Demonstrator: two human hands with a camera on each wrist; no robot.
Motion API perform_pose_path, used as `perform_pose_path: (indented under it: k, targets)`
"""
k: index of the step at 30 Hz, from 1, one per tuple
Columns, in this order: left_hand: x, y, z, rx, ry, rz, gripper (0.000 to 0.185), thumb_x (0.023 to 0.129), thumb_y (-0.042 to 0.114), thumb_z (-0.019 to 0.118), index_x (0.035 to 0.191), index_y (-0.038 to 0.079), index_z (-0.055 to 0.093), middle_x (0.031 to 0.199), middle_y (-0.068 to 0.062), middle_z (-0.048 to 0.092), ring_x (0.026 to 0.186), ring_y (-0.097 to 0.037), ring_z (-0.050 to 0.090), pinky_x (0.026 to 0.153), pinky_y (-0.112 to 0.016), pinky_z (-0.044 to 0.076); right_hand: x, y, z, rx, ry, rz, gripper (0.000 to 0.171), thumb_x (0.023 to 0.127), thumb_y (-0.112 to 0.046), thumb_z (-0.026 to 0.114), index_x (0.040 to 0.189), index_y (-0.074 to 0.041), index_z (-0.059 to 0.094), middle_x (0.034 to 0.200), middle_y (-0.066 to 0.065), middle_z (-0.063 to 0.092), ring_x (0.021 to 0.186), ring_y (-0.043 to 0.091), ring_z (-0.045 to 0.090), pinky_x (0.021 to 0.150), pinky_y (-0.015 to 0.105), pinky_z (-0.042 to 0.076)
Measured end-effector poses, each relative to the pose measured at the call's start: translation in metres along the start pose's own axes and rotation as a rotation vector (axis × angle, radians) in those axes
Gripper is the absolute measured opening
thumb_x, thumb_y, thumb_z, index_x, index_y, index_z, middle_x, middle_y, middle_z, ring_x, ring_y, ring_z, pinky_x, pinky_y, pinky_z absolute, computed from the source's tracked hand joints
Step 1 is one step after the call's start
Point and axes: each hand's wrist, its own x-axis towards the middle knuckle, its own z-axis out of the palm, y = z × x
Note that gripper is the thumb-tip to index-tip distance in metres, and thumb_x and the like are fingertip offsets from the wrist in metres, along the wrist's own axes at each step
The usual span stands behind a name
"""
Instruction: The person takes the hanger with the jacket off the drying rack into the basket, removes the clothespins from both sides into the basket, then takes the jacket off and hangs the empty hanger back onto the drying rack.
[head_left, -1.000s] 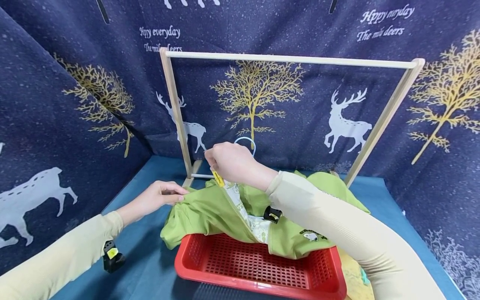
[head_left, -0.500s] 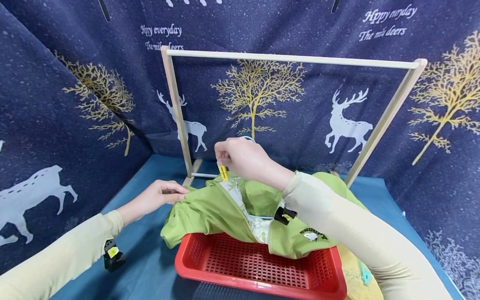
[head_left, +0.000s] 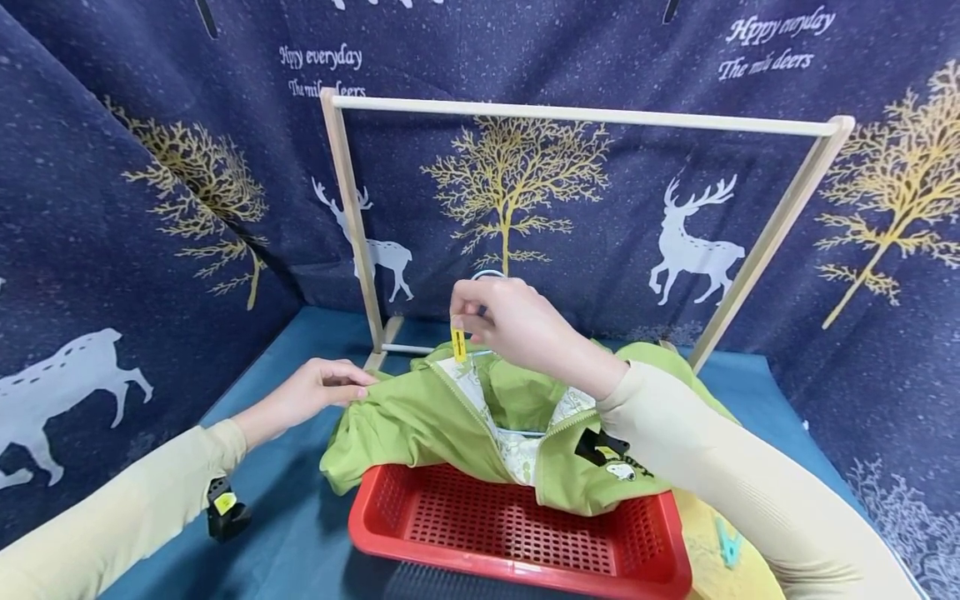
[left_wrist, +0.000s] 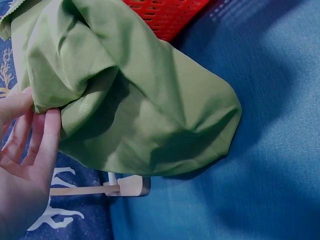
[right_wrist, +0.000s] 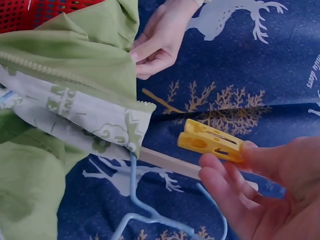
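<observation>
A red basket (head_left: 517, 533) sits nearest, with a green jacket (head_left: 420, 421) draped over its far edge. The left hand (head_left: 318, 392) pinches the jacket's left side. The right hand (head_left: 517, 321) pinches a yellow peg (head_left: 458, 344) pointing down, just above the collar by the blue hanger (right_wrist: 145, 212).

Setting: staged laundry mock-up, prob. recording booth. Deer-print curtains (head_left: 150, 208) as walls on 3 sides; blue desk (head_left: 300, 517); small wood rack (head_left: 577, 117); red basket (head_left: 517, 533) w/ jacket (head_left: 420, 417).
</observation>
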Motion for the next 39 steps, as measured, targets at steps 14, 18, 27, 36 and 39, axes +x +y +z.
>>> perform_pose_path:
  k: [14, 18, 27, 36, 39]
  targets:
    - [0.001, -0.001, 0.000, -0.001, -0.003, -0.005, 0.030, 0.095, 0.020, 0.066, 0.120, 0.003, 0.070, 0.120, -0.020, 0.067, 0.089, -0.001, 0.065, 0.079, -0.031, 0.058, -0.026, 0.015, -0.018, 0.225, 0.033, 0.056, 0.005, 0.098, -0.015, 0.062, 0.098, -0.016, 0.067, 0.098, 0.003, 0.061, 0.071, 0.010, 0.069, 0.062, 0.025, 0.057]
    - [0.000, -0.001, 0.000, -0.006, 0.000, -0.005, 0.030, 0.095, 0.019, 0.066, 0.120, 0.002, 0.070, 0.120, -0.021, 0.067, 0.088, 0.000, 0.065, 0.078, -0.030, 0.057, -0.031, 0.018, -0.019, 0.253, 0.043, 0.054, 0.005, 0.097, -0.013, 0.062, 0.101, -0.014, 0.066, 0.100, 0.003, 0.059, 0.077, 0.012, 0.070, 0.062, 0.027, 0.059]
    - [0.000, -0.001, 0.000, 0.007, 0.007, -0.006, 0.030, 0.096, 0.020, 0.066, 0.120, 0.003, 0.070, 0.118, -0.018, 0.068, 0.087, -0.001, 0.065, 0.077, -0.029, 0.057, -0.040, 0.025, -0.024, 0.282, 0.047, 0.081, 0.006, 0.099, -0.015, 0.060, 0.103, -0.014, 0.064, 0.099, 0.004, 0.059, 0.083, 0.021, 0.072, 0.062, 0.026, 0.059]
    - [0.000, -0.004, 0.001, 0.013, 0.015, 0.002, 0.029, 0.095, 0.020, 0.066, 0.119, 0.003, 0.070, 0.115, -0.015, 0.069, 0.083, -0.003, 0.064, 0.074, -0.026, 0.056, -0.051, 0.035, -0.032, 0.297, 0.055, 0.136, 0.010, 0.100, -0.018, 0.059, 0.108, -0.013, 0.063, 0.103, 0.008, 0.066, 0.084, 0.021, 0.071, 0.063, 0.025, 0.059]
    - [0.001, -0.006, 0.001, 0.017, 0.018, -0.006, 0.029, 0.095, 0.021, 0.066, 0.118, 0.005, 0.071, 0.112, -0.011, 0.070, 0.081, -0.004, 0.064, 0.074, -0.026, 0.056, -0.056, 0.039, -0.035, 0.297, 0.059, 0.148, 0.012, 0.100, -0.018, 0.058, 0.110, -0.013, 0.063, 0.105, 0.008, 0.067, 0.086, 0.025, 0.071, 0.064, 0.026, 0.059]
